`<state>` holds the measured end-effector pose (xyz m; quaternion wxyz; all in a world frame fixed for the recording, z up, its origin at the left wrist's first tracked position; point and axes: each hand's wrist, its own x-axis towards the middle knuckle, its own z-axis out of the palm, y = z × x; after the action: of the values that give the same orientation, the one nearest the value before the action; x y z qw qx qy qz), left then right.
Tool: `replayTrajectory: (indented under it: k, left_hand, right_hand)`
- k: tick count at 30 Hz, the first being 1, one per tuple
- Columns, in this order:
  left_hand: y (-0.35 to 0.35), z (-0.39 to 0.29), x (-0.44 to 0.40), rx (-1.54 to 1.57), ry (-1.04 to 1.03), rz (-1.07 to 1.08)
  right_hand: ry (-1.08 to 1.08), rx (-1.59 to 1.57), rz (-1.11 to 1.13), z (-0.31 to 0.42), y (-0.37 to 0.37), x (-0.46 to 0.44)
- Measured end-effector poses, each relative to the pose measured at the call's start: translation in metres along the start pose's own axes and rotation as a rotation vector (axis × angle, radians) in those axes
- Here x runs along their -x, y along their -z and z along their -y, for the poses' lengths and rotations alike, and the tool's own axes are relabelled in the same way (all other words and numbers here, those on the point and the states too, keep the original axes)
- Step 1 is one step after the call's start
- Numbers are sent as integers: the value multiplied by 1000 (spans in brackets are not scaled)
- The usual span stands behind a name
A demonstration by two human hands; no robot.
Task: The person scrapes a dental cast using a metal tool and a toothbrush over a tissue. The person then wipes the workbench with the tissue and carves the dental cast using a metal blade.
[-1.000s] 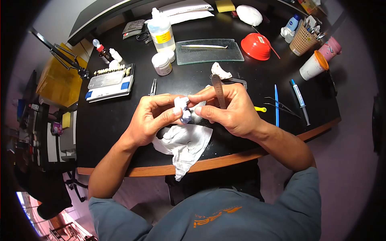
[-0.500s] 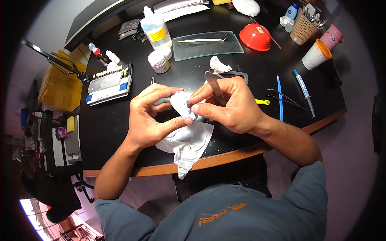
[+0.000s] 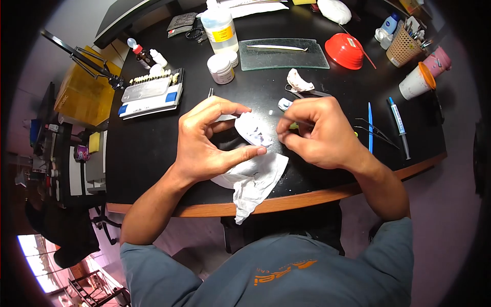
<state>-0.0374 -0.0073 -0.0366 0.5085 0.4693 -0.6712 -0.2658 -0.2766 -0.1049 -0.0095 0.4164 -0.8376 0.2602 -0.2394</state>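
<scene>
My left hand holds a white plaster dental model between thumb and fingers, dark marks showing on its side. Close by on the right, my right hand is closed, fingers curled together and apart from the model; whatever they hold is hidden. A pale object with a bluish tint shows just beyond its knuckles. Between the hands lies a small white piece. A crumpled white tissue hangs over the table edge below the model. Another plaster piece rests farther back.
At left sits a tooth shade guide. White jars, a large bottle, a glass slab and a red bowl stand behind. On the right lie a blue stick, tweezers and a syringe.
My right hand has drawn away from the dental model to the right. The metal strip-like tool that stood up from its fingers no longer shows. The whole view has shifted slightly.
</scene>
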Motion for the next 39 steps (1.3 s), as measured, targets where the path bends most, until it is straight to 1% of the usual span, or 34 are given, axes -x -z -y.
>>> replayTrajectory:
  k: [1, 3, 5, 8, 12, 13, 16, 17, 19, 22, 23, 24, 27, 28, 30, 33, 34, 36, 38, 39]
  left_hand:
    - [0, -1, 0, -14, 20, -7]
    - [-1, -4, 0, -40, 62, -22]
    - [3, -5, -2, -133, 44, 47]
    - [6, 2, 0, -221, -12, 99]
    - [9, 4, 0, -389, -95, 160]
    - [5, 9, 0, -377, -176, 118]
    - [7, 0, 0, -514, -148, 175]
    - [7, 0, 1, -512, -150, 181]
    - [8, 2, 2, -510, -155, 193]
    - [11, -3, 3, -502, -128, 208]
    - [13, -5, 3, -508, -124, 225]
    - [14, -6, 3, -513, -120, 241]
    - [16, -8, 5, -500, -77, 279]
    - [17, -9, 5, -490, -56, 291]
    - [19, -9, 4, -498, -92, 294]
    - [21, -7, 1, -469, -132, 304]
    - [21, -6, 0, -453, -147, 309]
    - [22, -5, 1, -388, -107, 358]
    - [22, -2, 1, -305, -74, 403]
    - [23, -1, 1, -288, -70, 411]
  right_hand:
    - [67, 120, 30, -3, 0, 1]
    - [79, 239, 95, -9, 2, 2]
    - [79, 343, 146, -9, 3, 4]
    - [73, 328, 172, -9, 8, 4]
    - [189, 203, -23, -8, 9, 2]
    - [199, 113, -91, -6, 8, 1]
    - [265, 19, -264, 3, 5, -3]
    - [326, 8, -269, 4, 6, -2]
    - [310, -129, -278, -3, 8, 1]
    - [252, -97, -194, -3, 11, 4]
    - [268, -62, -223, -2, 10, 3]
    - [241, -69, -202, -2, 11, 5]
    - [77, -126, -19, 2, 12, 15]
    - [90, -116, 1, 5, 9, 15]
    - [129, -113, 83, 3, 7, 19]
    - [247, -219, 17, -7, -4, 23]
    - [302, -150, -7, -8, -4, 21]
    - [283, -254, -55, -19, -14, 28]
    - [284, -244, 17, -20, -16, 28]
    - [337, -250, 9, -25, -20, 29]
